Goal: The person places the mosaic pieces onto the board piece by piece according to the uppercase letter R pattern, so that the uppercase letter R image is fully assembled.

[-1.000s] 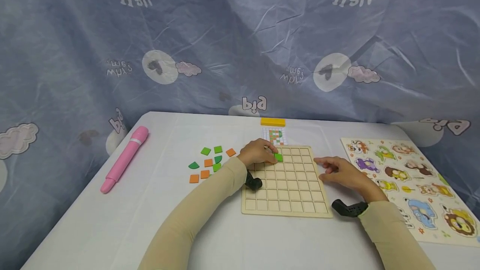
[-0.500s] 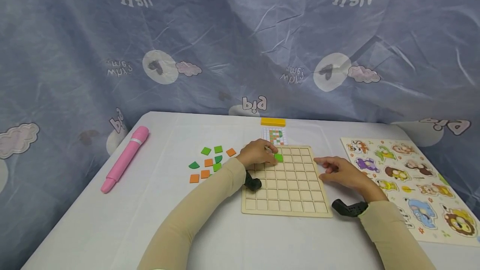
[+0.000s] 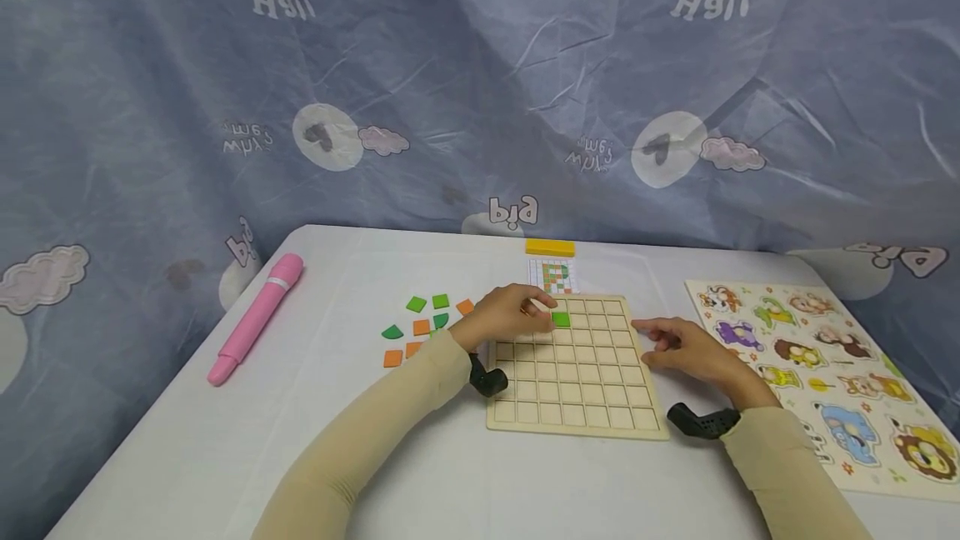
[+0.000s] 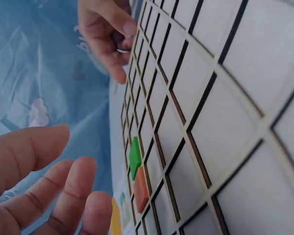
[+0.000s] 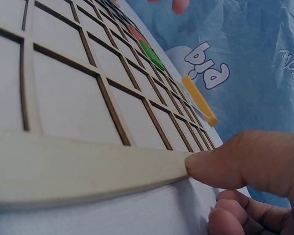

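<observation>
A wooden grid board (image 3: 577,433) lies in the middle of the white table. One green square tile (image 3: 561,320) sits in a cell near its far side. Beside it, the left wrist view shows an orange square tile (image 4: 141,190), which the left hand hides in the head view. My left hand (image 3: 512,312) hovers over the board's far left part, fingers apart and holding nothing. At the board's right edge is my right hand (image 3: 692,348), its thumb (image 5: 206,164) touching the rim and its index finger reaching the edge farther up.
Left of the board lie several loose green and orange tiles (image 3: 393,358). Behind it are a small pattern card (image 3: 552,275) and a yellow bar (image 3: 550,247). A pink microphone-shaped stick (image 3: 255,319) lies at far left; an animal puzzle board (image 3: 817,340) stretches along the right.
My left hand and forearm have drawn slightly left, away from the green tile, which stays in its cell. The right hand keeps its place at the board's edge. The head view has shifted slightly.
</observation>
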A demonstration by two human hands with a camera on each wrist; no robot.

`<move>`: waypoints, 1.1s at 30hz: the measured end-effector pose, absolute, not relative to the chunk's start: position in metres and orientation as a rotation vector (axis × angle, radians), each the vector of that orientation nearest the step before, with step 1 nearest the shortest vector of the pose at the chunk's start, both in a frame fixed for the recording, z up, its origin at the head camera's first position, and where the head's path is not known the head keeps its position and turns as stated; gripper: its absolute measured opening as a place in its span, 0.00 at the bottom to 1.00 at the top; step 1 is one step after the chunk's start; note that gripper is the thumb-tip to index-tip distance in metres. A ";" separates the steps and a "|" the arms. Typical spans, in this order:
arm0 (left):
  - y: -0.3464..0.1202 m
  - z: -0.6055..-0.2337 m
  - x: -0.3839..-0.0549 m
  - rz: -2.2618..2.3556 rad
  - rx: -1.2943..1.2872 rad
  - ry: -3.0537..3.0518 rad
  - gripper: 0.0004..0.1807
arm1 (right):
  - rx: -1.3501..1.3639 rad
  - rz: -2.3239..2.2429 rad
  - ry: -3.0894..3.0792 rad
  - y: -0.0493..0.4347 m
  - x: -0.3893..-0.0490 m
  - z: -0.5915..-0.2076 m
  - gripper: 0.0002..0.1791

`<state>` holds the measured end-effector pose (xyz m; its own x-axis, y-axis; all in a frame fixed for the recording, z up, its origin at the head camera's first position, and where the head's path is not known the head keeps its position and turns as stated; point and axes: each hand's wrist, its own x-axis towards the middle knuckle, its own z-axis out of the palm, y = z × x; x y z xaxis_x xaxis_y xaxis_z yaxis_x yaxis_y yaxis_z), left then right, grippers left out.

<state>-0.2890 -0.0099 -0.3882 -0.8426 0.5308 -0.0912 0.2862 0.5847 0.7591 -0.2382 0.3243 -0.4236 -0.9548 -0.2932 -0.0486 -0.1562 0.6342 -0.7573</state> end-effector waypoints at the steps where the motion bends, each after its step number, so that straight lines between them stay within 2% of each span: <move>1: -0.014 -0.387 -0.287 1.140 0.689 2.496 0.21 | -0.370 -1.221 2.686 0.325 -0.238 -0.424 0.33; 18: -0.110 -0.394 -0.253 1.467 0.916 2.430 0.20 | -0.366 -1.222 2.675 0.326 -0.237 -0.423 0.33; 33: -0.203 -0.400 -0.241 1.619 0.750 2.577 0.19 | -0.355 -1.207 2.689 0.324 -0.238 -0.424 0.34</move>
<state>-0.2406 -0.2034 -0.4003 -0.8854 0.3972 0.2415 0.3900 0.3520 0.8509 -0.2380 0.3242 -0.4245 -0.9568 -0.2848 -0.0592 -0.1450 0.6433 -0.7518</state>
